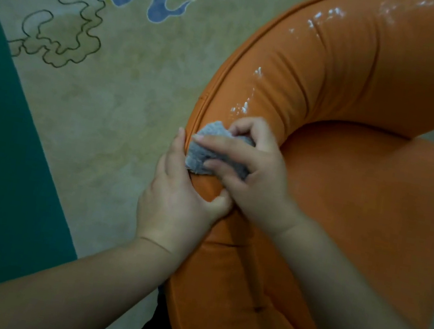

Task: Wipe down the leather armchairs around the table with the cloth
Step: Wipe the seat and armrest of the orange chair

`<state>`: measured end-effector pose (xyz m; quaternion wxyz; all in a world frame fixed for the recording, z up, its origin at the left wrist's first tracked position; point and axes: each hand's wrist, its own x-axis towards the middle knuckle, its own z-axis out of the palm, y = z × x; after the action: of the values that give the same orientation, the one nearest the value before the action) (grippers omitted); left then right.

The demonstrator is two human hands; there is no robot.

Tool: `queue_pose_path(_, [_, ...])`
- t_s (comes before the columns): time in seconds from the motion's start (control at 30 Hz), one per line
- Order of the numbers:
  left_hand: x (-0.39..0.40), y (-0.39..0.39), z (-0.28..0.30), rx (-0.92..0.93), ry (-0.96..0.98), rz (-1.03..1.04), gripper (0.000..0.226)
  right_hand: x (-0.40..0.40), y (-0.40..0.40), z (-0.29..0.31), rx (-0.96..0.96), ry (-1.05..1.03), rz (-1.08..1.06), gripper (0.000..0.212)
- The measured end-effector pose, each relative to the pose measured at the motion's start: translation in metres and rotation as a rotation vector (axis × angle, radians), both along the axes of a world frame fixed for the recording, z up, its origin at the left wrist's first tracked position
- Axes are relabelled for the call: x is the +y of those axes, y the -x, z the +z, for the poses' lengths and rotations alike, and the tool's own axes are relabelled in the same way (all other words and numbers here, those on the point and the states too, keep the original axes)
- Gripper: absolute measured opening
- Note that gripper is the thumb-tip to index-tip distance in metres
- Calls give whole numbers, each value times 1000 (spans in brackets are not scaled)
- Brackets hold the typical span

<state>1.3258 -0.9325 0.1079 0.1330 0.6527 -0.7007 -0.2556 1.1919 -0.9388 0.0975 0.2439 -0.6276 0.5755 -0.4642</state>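
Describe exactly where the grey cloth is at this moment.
In the head view, the grey cloth lies just left of centre on the curved top of the orange armchair's backrest, under the right hand, with the left hand touching its left edge.

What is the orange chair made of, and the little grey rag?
The chair looks like smooth leather or a lookalike: it shines with bright wet-looking glints, creases softly and has a piped seam. The rag looks like fuzzy woven cloth, maybe terry: dull, nubbly, crumpled under the right hand.
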Motion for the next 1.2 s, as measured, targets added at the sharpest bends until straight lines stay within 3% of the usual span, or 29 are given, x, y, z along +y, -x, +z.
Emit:
queue_pose_path(0.07, [1, 0, 0, -12, 10, 2, 111, 3, 15, -7, 44, -44, 4, 34])
queue_pose_path(0.23, [-1, 0, 0, -20, 9, 12, 112, 5, 21, 0, -111, -128, -144, 36])
queue_pose_path(0.4, [2, 1, 0, -8, -1, 14, 113, -3, 19, 5, 83, -102, 112, 33])
queue_pose_path(0.5, [4, 2, 2, -13, 14, 10, 113, 4, 46, 0, -1, -191, -83, 39])
queue_pose_path(0.6, [4, 3, 3, -14, 21, 4, 112, 1, 38, 3, -83, -127, -220, 37])
queue_pose_path(0.73, [3, 4, 3, -11, 23, 0, 111, -34, 20, 7, 101, -11, -90, 41])
queue_pose_path(0.87, [2, 3, 2, -19, 33, -3, 110, -65, 30, 6, 101, 28, -240, 37])
queue_pose_path(1.0, [3, 2, 3, -9, 22, 8, 109, -28, 15, -1, 70, -64, -207, 53])
queue_pose_path(1.2, [3, 2, 1, -19, 28, 5, 109, -49, 29, 0, 217, 1, -276, 35])
